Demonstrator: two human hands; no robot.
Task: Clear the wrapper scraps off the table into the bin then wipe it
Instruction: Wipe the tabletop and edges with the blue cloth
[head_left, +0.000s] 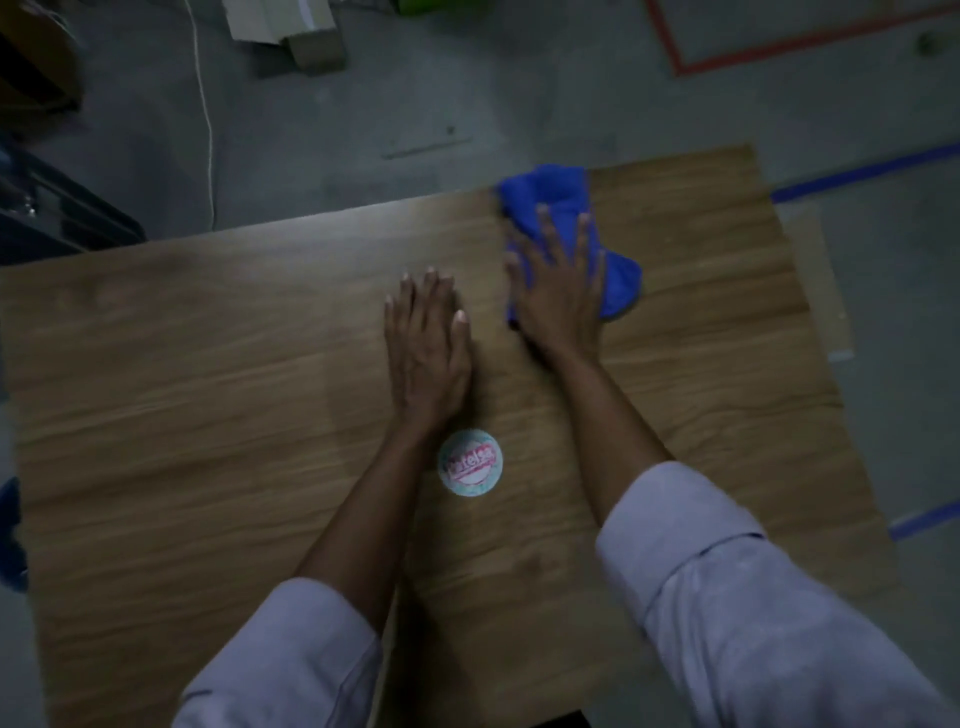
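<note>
A blue cloth (558, 195) lies bunched on the wooden table (208, 364) near its far edge. My right hand (558, 291) presses flat on the cloth with fingers spread and straight. My left hand (426, 338) rests flat on the bare wood just left of it, fingers straight and together. A round white sticker with pink lettering (470, 463) sits on the table beside my left wrist. No wrapper scraps show on the table, and no bin is in view.
Grey floor lies beyond the table, with cardboard boxes (291, 31) at the top, a white cord (208, 130), red tape (779, 47) and blue tape (862, 174) lines. A dark object (57, 213) stands off the table's far left corner.
</note>
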